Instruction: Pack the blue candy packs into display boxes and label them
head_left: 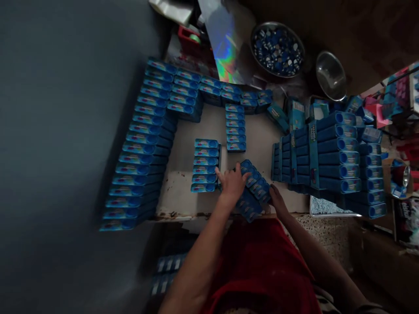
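Observation:
A tilted cluster of small blue cartons (257, 185) lies near the table's front edge, in front of my body. My left hand (231, 183) is at its left side with fingers spread; one finger reaches onto the cartons, and another reaches the edge of a column of blue cartons (205, 161) to the left. At the cluster's right end, my right hand (276, 198) grips the cartons, its fingers partly hidden. Just beyond stands a second short column of blue cartons (235, 127).
Long rows of blue cartons (140, 146) line the table's left and back. A tall stack of cartons (340, 152) stands at right. Behind are a metal bowl of small blue and silver pieces (278, 50) and another metal bowl (330, 76). A tray of pale bits (327, 206) sits front right.

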`<state>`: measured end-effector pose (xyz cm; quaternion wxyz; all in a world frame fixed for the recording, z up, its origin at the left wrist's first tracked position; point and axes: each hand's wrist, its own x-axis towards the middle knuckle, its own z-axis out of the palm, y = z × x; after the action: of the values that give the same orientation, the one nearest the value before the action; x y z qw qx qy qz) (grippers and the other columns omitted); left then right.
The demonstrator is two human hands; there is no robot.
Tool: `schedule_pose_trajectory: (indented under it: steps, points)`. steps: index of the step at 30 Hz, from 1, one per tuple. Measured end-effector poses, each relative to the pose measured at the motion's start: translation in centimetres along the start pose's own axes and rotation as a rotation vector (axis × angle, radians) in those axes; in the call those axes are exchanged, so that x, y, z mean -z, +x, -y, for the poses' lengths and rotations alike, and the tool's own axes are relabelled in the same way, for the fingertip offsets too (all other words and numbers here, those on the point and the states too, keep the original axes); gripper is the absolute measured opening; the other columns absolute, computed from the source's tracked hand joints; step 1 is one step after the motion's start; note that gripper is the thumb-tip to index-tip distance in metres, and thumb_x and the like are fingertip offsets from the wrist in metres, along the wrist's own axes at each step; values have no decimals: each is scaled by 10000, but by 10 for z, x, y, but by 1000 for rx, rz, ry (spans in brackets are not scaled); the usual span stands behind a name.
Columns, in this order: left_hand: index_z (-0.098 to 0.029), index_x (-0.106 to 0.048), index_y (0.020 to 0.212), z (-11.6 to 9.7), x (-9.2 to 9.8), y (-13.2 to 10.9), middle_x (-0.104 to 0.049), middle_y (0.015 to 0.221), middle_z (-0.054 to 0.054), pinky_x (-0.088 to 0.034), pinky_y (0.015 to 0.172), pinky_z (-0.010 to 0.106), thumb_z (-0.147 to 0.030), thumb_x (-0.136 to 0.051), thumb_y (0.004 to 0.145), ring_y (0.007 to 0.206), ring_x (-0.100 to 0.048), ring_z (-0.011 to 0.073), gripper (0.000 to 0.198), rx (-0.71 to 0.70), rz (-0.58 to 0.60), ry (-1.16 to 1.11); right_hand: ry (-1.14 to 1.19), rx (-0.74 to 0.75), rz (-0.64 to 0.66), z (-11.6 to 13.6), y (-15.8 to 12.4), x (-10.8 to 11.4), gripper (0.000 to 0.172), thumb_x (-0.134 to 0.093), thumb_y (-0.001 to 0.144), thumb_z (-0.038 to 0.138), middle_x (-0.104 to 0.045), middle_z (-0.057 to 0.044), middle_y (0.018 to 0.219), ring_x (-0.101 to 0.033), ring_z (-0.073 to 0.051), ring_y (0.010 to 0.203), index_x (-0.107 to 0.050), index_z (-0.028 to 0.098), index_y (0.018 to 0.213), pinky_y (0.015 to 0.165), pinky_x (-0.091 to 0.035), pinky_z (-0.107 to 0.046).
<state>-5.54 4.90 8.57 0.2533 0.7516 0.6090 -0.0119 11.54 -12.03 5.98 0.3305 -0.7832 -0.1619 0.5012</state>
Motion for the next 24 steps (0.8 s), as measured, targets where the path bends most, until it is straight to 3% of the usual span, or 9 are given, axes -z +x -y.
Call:
schedule_pose_trajectory:
  steps: [3,5,8,12,18,24]
  points:
    - [-92,-656,1384,2,-11,6,-794,971,207,-147,1258,699,-540,-473,1066,1049,-739,393,579,8,36,74,138,-115,94,4,15,-3,751,-720,822,732,-738,-94,1321,-728,-305,1151,-642,285,1421,889,-637,-462]
    - [-124,-630,1434,9,-18,1,-796,1047,206,-260,1239,637,-563,-493,1056,1084,-737,384,595,-1,11,20,213,-162,139,4,18,-2,726,-737,816,710,-747,-73,1299,-737,-289,1118,-652,289,1401,890,-638,-444]
    - [-124,-493,1573,22,-30,-7,-751,1270,236,-467,1088,489,-574,-563,1026,1199,-707,389,712,-9,-13,-107,325,-209,152,1,15,1,737,-776,803,665,-722,-57,1362,-738,-276,1113,-625,308,1430,902,-632,-426]
    - [-98,-503,1547,31,-39,-8,-696,1390,251,-506,1029,444,-597,-613,993,1277,-669,409,754,30,-31,-145,394,-206,150,-4,11,-1,803,-801,791,653,-700,-63,1392,-721,-274,1148,-580,305,1480,929,-615,-420]
    - [-163,-549,1504,36,-32,-12,-701,1370,210,-521,1018,449,-606,-613,995,1263,-667,397,678,66,38,-157,341,-127,139,-9,14,-10,839,-757,785,726,-662,-71,1446,-673,-283,1224,-581,291,1480,927,-605,-421]
    - [-184,-530,1522,45,-21,-7,-658,1367,244,-528,1008,464,-622,-645,971,1268,-658,409,714,89,141,-92,302,-172,107,-5,18,-11,833,-803,756,713,-677,-102,1420,-680,-307,1197,-610,287,1446,884,-606,-420]
